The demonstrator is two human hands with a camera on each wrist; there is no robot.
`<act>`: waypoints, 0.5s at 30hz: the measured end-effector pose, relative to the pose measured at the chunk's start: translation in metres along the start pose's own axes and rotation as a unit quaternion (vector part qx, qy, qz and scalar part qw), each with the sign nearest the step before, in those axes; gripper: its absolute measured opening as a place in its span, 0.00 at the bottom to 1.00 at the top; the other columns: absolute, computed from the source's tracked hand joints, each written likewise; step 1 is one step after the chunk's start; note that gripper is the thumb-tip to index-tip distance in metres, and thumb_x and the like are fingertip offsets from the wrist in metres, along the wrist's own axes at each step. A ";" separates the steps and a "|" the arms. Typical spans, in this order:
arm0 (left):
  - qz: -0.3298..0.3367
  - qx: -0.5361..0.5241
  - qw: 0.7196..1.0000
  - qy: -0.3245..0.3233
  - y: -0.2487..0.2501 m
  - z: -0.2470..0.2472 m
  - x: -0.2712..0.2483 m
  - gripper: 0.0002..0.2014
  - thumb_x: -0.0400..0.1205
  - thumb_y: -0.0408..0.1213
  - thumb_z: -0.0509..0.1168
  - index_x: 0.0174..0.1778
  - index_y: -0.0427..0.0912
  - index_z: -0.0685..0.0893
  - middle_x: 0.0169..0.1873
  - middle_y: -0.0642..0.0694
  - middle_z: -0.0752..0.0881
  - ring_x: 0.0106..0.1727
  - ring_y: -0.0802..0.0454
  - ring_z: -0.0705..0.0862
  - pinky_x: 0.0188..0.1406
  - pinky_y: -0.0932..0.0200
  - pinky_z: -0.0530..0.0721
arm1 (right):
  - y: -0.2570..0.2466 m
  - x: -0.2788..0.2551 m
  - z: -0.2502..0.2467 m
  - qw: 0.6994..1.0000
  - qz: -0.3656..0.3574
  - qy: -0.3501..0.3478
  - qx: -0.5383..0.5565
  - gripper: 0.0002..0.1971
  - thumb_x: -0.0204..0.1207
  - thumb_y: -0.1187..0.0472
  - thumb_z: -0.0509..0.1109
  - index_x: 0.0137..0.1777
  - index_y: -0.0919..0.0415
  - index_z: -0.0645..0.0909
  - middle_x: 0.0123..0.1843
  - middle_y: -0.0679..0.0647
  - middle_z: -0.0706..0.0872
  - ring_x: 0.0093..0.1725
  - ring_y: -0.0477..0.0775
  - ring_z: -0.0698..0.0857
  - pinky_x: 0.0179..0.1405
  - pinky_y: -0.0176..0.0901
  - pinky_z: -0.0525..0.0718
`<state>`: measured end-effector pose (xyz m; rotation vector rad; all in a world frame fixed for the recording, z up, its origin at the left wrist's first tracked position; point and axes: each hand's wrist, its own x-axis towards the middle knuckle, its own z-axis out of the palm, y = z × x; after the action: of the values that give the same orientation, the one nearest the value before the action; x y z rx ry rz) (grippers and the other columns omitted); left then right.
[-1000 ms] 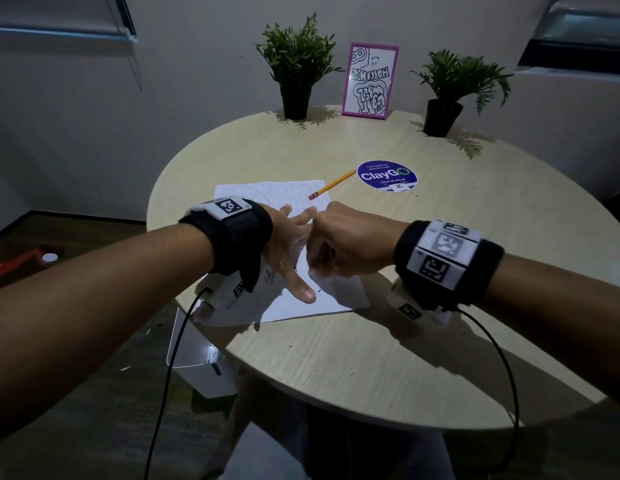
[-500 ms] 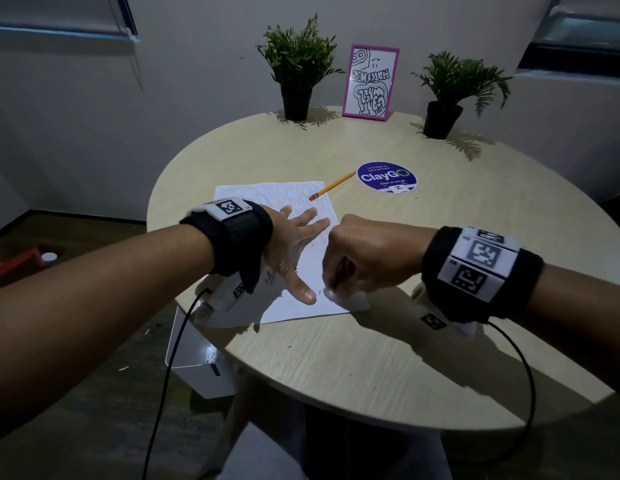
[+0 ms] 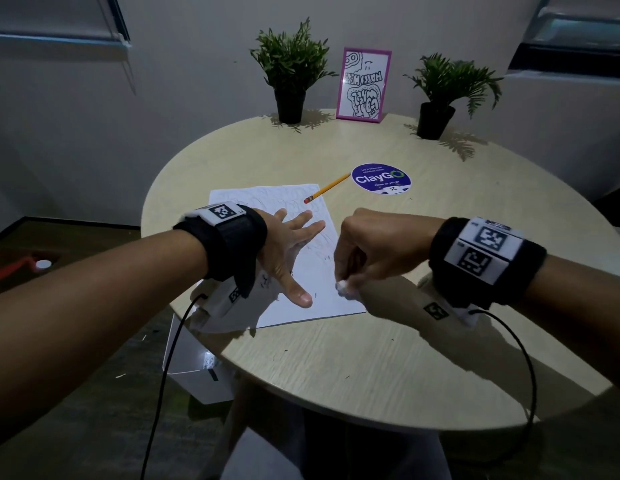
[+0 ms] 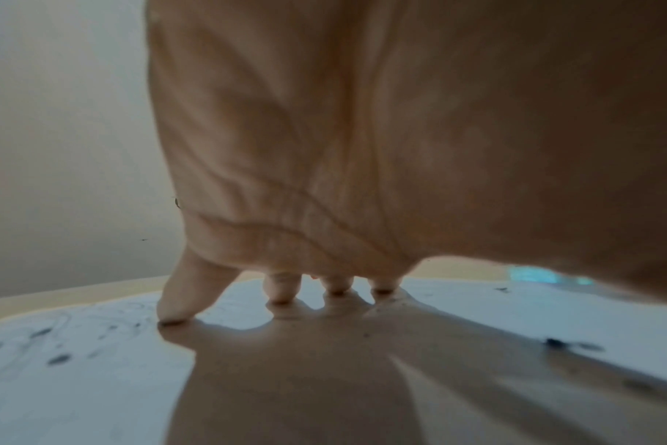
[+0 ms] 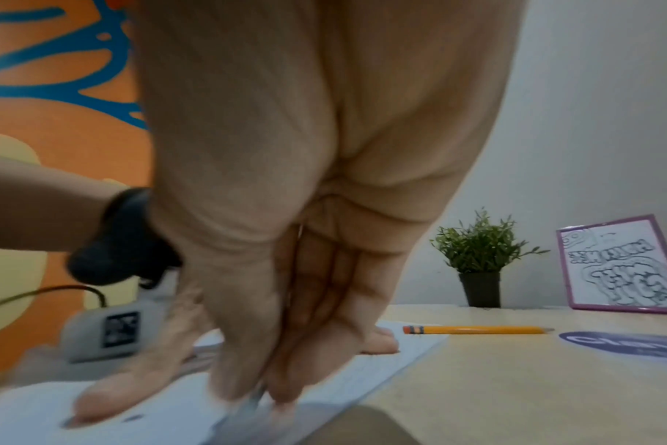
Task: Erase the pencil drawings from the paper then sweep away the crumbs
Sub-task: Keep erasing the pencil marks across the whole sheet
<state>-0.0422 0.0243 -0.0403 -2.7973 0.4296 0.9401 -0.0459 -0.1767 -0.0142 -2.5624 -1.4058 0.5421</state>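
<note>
Right hand (image 3: 374,251) nearer, pinching eraser (image 3: 343,286) — left hand (image 3: 287,251) flat on paper (image 3: 322,271)

My head view is dim, with wide-angle bending at its edges. Soft shadows fall on the surface (image 3: 405,358) toward me. Both wrist views are blurred; the right hand (image 5: 286,210) smears.

Head view high, looking forward and down over the surface (image 3: 370,358), both wrist views low, close behind the fingers, sharing the paper (image 3: 312,271).
</note>
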 end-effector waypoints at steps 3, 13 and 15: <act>0.000 -0.003 1.000 0.000 0.001 -0.001 -0.003 0.73 0.50 0.82 0.67 0.80 0.67 0.25 0.82 0.61 0.25 0.85 0.44 0.29 0.83 0.27 0.47 | 0.011 0.018 -0.005 0.995 0.019 0.092 -0.035 0.05 0.73 0.58 0.82 0.48 0.55 0.94 0.41 0.44 0.94 0.39 0.37 0.89 0.38 0.23 0.81; 0.000 0.008 1.000 -0.003 0.002 0.000 -0.001 0.74 0.47 0.83 0.66 0.80 0.67 0.24 0.82 0.60 0.25 0.85 0.43 0.29 0.83 0.27 0.47 | 0.007 -0.005 0.001 0.999 0.034 0.003 -0.009 0.03 0.73 0.58 0.81 0.45 0.54 0.94 0.38 0.41 0.93 0.38 0.33 0.88 0.37 0.23 0.78; -0.001 0.010 1.000 0.003 0.002 -0.001 -0.002 0.73 0.52 0.81 0.68 0.80 0.67 0.24 0.82 0.61 0.25 0.85 0.43 0.29 0.83 0.28 0.48 | 0.012 0.005 -0.003 0.997 0.036 0.059 -0.029 0.05 0.72 0.57 0.82 0.46 0.54 0.94 0.39 0.43 0.93 0.38 0.36 0.88 0.36 0.21 0.78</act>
<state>-0.0438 0.0227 -0.0385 -2.7832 0.4349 0.9219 -0.0333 -0.1786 -0.0164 -2.6514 -1.3126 0.3587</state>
